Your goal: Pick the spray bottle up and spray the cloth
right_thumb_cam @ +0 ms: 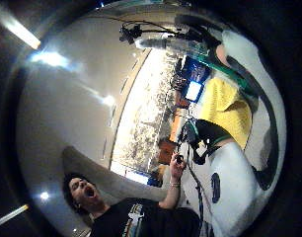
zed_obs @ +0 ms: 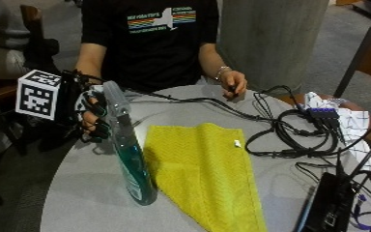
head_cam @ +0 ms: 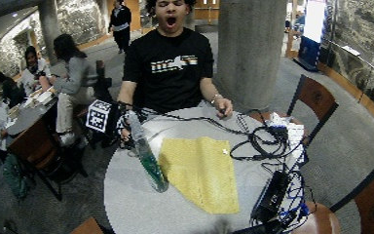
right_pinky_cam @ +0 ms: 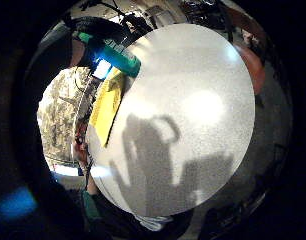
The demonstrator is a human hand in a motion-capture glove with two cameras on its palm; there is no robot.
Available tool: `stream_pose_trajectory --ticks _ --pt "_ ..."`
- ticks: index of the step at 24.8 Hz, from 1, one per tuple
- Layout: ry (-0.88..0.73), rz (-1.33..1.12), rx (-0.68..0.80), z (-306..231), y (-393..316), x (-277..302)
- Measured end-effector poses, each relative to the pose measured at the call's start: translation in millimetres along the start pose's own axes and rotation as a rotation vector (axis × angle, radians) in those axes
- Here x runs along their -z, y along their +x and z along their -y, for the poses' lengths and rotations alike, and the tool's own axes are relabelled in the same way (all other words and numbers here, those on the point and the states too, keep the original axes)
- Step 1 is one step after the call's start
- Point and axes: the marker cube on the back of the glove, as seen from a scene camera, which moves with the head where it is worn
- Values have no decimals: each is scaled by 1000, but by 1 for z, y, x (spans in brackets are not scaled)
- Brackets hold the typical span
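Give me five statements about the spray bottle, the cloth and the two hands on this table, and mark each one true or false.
1. The gloved right hand grips the spray bottle near its top. True.
2. The spray bottle lies flat on the yellow cloth. False: it stands on the table beside the cloth, tilted.
3. The yellow cloth is spread out on the table. True.
4. The bare left hand is pressing down on the cloth. False: it rests at the table's far edge, apart from the cloth, holding a small dark object.
5. The bottle is filled with a red liquid. False: the liquid in its lower part looks teal green.
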Motion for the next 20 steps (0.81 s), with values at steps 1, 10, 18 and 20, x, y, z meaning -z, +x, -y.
stream_pose_trajectory --ticks 1,10,18,20 --pt "4 5 -7 2 0 -1" --pt "22 8 -22 33 -5 -11" --pt "44 -3 -58 88 -6 -26" --pt "39 -2 -70 98 -3 -31"
